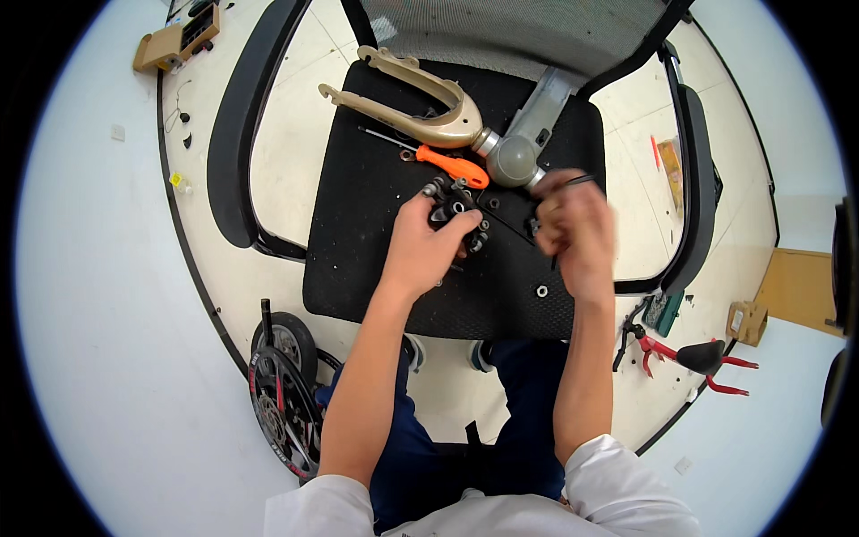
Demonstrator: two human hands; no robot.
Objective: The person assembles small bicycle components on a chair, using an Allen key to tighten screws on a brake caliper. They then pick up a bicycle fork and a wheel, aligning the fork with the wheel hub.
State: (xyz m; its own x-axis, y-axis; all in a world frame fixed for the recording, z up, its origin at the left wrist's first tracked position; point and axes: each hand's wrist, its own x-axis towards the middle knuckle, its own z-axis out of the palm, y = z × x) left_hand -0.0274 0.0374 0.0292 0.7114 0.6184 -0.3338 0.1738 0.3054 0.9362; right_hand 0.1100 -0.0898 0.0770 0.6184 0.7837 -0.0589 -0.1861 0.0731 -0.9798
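Note:
Over the chair seat (353, 251), my left hand (422, 243) is closed around a small black metal part with bolts (455, 209), its thumb lying across it. My right hand (580, 231), smeared by motion, is to the right with its fingers curled. A thin black rod (580, 180) shows at its top, and a dark end pokes out below the fingers. Beyond my left hand lies an orange-handled screwdriver (453, 167). A beige bicycle fork (461, 123) rests behind it, against a grey rounded piece (514, 160). A hex nut (541, 291) sits near the seat's front edge.
Chair armrests (234, 161) (698, 188) flank the seat. A grey metal bracket (543, 106) lies at its back right. On the floor are wheels (284, 394) at left, a red frame (667, 349) at right, an open cardboard box (164, 46) and a small carton (746, 322).

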